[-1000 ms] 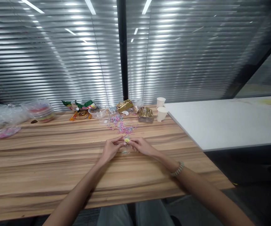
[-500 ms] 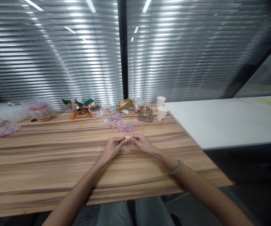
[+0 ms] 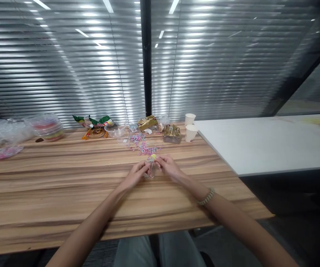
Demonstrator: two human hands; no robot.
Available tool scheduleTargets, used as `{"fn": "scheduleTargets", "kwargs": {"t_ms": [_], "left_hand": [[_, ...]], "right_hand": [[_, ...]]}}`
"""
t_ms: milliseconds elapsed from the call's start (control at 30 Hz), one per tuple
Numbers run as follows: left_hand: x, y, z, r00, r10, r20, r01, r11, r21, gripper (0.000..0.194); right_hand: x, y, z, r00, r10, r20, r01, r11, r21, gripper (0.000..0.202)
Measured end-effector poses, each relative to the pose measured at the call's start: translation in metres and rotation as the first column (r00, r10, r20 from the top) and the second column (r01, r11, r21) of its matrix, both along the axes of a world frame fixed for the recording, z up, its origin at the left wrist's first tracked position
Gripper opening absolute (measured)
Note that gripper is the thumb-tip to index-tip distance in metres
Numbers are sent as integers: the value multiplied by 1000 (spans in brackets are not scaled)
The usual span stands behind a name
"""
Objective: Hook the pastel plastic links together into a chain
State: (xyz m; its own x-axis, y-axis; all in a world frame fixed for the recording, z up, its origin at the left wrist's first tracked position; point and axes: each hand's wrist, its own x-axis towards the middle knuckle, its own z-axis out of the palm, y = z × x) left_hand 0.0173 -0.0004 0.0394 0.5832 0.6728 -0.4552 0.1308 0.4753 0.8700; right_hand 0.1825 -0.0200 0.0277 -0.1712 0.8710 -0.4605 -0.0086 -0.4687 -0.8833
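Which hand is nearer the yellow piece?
Right. The right hand has its fingertips on the yellow piece; the left hand is apart, closer to the person and leftward.

White glare streaks the grey slatted blinds [image 3: 65,70]; soft shadows fall across the brown wood-grained worktop [image 3: 43,207]; upper-right corner darkens.

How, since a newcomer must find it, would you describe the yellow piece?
On the wooden table, the left hand and right hand nearly meet. The right hand holds the yellow piece, its bright yellow unlike the tiny scattered pastel pieces beyond.
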Motion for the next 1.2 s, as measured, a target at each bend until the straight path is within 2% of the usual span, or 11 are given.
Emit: {"fn": "scheduleTargets", "kwargs": {"t_ms": [133,200,267,367,500,600,700,833,967,1067,1200], "left_hand": [[3,-3,-16,966,244,84,-190,892,-409,25],[4,-3,-17,948,315,49,-262,856,-447,23],[3,-3,-13,941,338,18,-309,879,-363,23],[2,-1,-5,969,245,22,-242,966,-90,24],[1,3,1,999,47,17,-49,984,169,25],[-1,5,-1,999,-40,23,36,989,142,28],[-2,5,-8,998,46,50,-43,997,-61,29],[0,2,-14,979,175,102,-127,923,-362,24],[2,1,-14,962,252,100,-181,872,-455,21],[0,2,-11,969,241,51,-199,888,-414,24],[0,3,-3,981,187,48,-164,939,-304,32]], "right_hand": [[5,-3,5,909,258,326,-350,898,266,32],[8,-5,7,799,332,501,-524,792,312,28],[9,-6,7,709,321,627,-592,754,283,28],[7,-6,8,678,231,698,-510,832,221,30],[2,-2,8,867,143,477,-238,961,143,37],[1,0,9,984,102,143,-111,992,56,40],[2,0,15,984,180,8,-181,982,46,40],[8,-1,22,879,400,260,-461,854,242,33],[12,-1,20,698,343,629,-614,738,280,30],[13,-1,16,607,276,746,-626,744,234,30],[13,-3,10,615,237,752,-543,819,186,30]]}}
